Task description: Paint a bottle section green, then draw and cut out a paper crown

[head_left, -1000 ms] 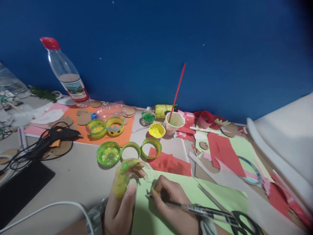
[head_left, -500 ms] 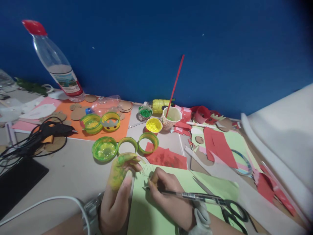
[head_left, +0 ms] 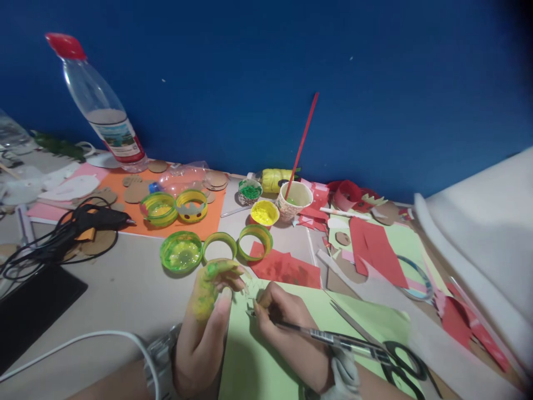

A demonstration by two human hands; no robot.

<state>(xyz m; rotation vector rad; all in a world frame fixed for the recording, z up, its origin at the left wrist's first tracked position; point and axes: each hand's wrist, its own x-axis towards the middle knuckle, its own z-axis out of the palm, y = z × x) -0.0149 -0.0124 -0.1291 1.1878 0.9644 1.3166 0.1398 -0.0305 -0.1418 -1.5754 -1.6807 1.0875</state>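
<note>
Paint in green and yellow covers the back of my left hand (head_left: 208, 328), which rests at the left edge of the light green paper (head_left: 245, 355) with fingers curved and thumb apart. Its fingertips are near faint pencil-like lines at the top of the sheet. My right hand (head_left: 287, 330) is closed around a black pen (head_left: 325, 335), its tip on or just above the paper. Black-handled scissors (head_left: 397, 358) lie on the right, partly behind the pen. Two green rings (head_left: 255, 243) and a green paint dish (head_left: 181, 253) stand beyond my left hand.
Cups of yellow paint (head_left: 265, 213) and green paint (head_left: 250, 191) stand ahead, beside a paper cup (head_left: 295, 201) with a red stick. At the left are a glue gun (head_left: 95, 219), a black tablet (head_left: 37, 311), a white cable and a tall bottle (head_left: 112, 133). Red paper (head_left: 375, 250) lies right.
The whole view has shifted slightly, with objects a little further right. Both hands keep nearly the same pose, and the pen tip has moved slightly up the paper.
</note>
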